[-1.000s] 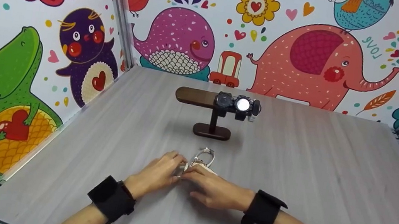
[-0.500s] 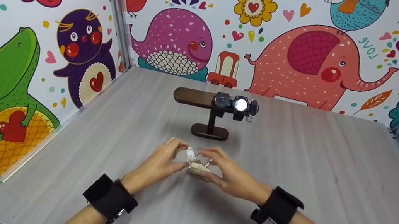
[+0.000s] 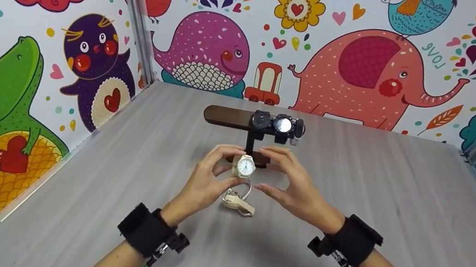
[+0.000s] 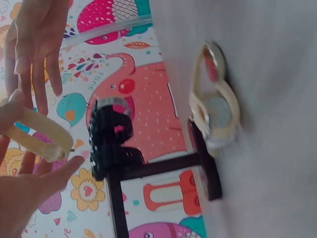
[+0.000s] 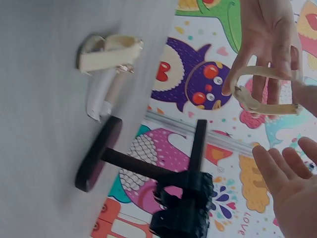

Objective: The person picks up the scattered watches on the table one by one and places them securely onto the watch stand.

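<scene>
Holding a cream watch (image 3: 246,166) raised off the table (image 3: 351,191), its white dial toward the head camera, the left hand (image 3: 201,177) pinches the band between fingers and thumb; whether the buckle is fastened cannot be told. Just beside it, the right hand (image 3: 306,192) has fingers and thumb spread wide with nothing between them, and the right wrist view shows a gap separating them from the band. The step in hand looks like readying this one watch for a two-handed grip, so the next move would seem to call for the right fingertips to close gently on the band's free side before the left pinch loosens. Lower down, on the table, lie more pale strap loops (image 3: 238,204); one watch or two overlapping is hard to say. Farther back a wooden stand (image 3: 227,116) stands upright, black watches (image 3: 261,121) strapped round the right part of its bar as the head view shows it, bare wood on the left part. Behind everything rises a brightly printed wall (image 3: 324,48).
</scene>
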Tool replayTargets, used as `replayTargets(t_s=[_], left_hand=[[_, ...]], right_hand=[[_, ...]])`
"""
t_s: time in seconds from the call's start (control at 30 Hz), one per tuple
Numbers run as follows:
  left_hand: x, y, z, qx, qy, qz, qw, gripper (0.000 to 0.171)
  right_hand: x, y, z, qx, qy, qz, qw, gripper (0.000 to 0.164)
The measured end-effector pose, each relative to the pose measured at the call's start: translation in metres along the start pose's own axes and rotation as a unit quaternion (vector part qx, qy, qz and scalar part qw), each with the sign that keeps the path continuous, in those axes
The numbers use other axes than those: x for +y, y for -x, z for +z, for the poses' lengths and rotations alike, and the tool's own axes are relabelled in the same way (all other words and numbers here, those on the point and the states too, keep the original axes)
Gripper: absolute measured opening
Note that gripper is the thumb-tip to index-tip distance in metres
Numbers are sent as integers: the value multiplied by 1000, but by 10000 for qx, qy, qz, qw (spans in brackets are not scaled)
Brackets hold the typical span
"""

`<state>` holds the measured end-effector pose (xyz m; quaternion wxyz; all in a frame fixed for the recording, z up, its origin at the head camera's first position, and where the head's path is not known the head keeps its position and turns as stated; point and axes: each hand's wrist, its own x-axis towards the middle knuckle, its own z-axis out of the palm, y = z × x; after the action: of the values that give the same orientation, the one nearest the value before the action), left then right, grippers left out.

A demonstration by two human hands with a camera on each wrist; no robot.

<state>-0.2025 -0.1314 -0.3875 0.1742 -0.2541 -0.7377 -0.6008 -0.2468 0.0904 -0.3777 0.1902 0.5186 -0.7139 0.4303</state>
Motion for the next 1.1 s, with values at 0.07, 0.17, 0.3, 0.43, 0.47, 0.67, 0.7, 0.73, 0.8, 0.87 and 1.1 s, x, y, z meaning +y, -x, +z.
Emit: replayTargets(t_s=[0.07, 0.17, 0.3, 0.43, 0.47, 0.67, 0.7, 0.73, 0.8, 0.87, 1.1], left_hand=[[3, -2, 5, -6, 209, 44, 9998, 52], [8, -3, 12, -88, 489, 79, 9987, 51], [11, -3, 20, -324, 866, 146, 9956, 51], [11, -2, 26, -451, 1122, 170, 9925, 50], [10, -2, 27, -464, 1167, 168, 9919, 50], [11, -1, 30, -600, 1321, 128, 9893, 55], [12, -1, 30, -623, 1297, 122, 9895, 56], [12, -1, 30, -632, 1251, 121, 9901, 56], [15, -2, 31, -623, 1143, 137, 9914, 55], [17, -3, 32, -616, 1028, 183, 9926, 54], [20, -6, 34, -601, 809, 377, 9942, 52]], right_hand=[[-1, 0, -2, 1, -26, -124, 9999, 68], [-3, 2, -5, -17, -16, -298, 9996, 71], [-8, 4, -6, 9, 85, -488, 9988, 73], [-12, 5, -5, 99, 84, -622, 9980, 70], [-12, 6, -5, 108, 58, -624, 9980, 68], [-12, 9, -6, 233, -123, -555, 9981, 61], [-12, 9, -6, 268, -129, -562, 9980, 60], [-12, 9, -6, 299, -119, -588, 9977, 60], [-11, 10, -7, 342, -101, -595, 9976, 58], [-10, 11, -7, 389, -87, -602, 9974, 57], [-8, 12, -9, 474, -20, -569, 9972, 57]])
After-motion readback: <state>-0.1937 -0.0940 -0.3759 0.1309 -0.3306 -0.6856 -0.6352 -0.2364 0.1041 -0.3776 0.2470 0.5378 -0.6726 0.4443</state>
